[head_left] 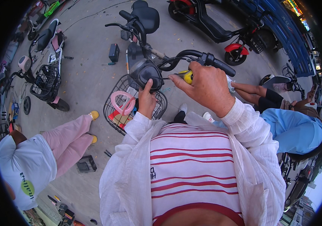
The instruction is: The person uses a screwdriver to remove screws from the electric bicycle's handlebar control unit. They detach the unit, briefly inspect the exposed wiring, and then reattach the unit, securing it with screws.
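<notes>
The black headlight housing (143, 74) of an electric scooter sits in front of me, below its handlebar (161, 56). My left hand (147, 100) grips the housing's near edge, with the thumb lying on its front. A screwdriver (187, 77) with a yellow and black handle is closed in my right hand (210, 87). Its thin shaft reaches left to the side of the housing; the tip is too small to make out. Under my left hand is a black wire basket (109, 113), where a pink ring-shaped thing (116, 98) lies among red and tan items.
Another electric scooter (45, 84) stands at left, near a person in pink trousers (68, 137). A black box-shaped battery (113, 52) and a screwdriver (109, 63) lie on the ground ahead. People sit at right; a red and black scooter (221, 34) stands beyond.
</notes>
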`<move>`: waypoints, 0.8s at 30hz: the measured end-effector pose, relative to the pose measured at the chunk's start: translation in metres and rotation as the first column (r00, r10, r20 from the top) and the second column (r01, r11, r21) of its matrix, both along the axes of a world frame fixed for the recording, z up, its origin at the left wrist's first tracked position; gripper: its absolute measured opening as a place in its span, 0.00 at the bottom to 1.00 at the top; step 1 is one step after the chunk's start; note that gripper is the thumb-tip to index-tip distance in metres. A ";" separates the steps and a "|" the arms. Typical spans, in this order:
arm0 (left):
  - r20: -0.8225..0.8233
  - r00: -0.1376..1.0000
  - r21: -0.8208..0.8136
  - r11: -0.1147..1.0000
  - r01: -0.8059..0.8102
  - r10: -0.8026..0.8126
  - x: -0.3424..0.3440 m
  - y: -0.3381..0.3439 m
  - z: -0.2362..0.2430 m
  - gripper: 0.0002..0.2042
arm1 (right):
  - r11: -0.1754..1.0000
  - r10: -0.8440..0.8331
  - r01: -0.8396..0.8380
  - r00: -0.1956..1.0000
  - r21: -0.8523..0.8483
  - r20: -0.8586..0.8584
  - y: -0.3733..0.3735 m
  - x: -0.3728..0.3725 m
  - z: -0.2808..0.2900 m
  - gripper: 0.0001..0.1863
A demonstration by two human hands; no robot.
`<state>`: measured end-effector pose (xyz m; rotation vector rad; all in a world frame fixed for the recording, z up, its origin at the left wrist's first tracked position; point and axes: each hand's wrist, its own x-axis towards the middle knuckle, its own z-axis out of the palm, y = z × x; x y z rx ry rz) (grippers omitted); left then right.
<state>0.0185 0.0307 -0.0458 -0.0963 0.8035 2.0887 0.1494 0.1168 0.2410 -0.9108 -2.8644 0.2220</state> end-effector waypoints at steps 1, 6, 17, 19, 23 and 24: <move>-0.007 1.000 -0.001 1.000 -0.005 0.005 0.001 0.000 0.002 0.21 | 1.000 -0.002 0.002 1.000 -0.002 0.007 0.000 0.000 0.001 0.27; 0.047 0.998 0.003 1.000 -0.030 0.030 0.000 0.001 -0.004 0.21 | 0.987 0.151 -0.152 0.988 -0.044 -0.013 -0.003 0.007 0.000 0.24; -0.010 0.999 -0.008 0.999 -0.050 0.050 0.004 0.002 0.011 0.21 | 0.996 0.091 -0.091 0.996 -0.022 -0.011 0.010 -0.008 0.003 0.21; 0.004 0.998 -0.009 0.998 -0.058 0.058 0.002 0.000 0.008 0.20 | 0.978 0.192 -0.190 0.981 -0.088 0.007 0.011 -0.012 0.013 0.17; 0.017 0.999 -0.035 0.999 -0.029 0.030 0.000 0.000 0.019 0.20 | 0.828 0.557 -0.561 0.819 0.009 -0.139 0.027 -0.011 0.014 0.17; 0.033 0.999 -0.031 0.999 -0.024 0.025 -0.001 0.000 0.021 0.20 | 0.844 0.527 -0.535 0.839 -0.037 -0.133 0.028 -0.010 0.018 0.18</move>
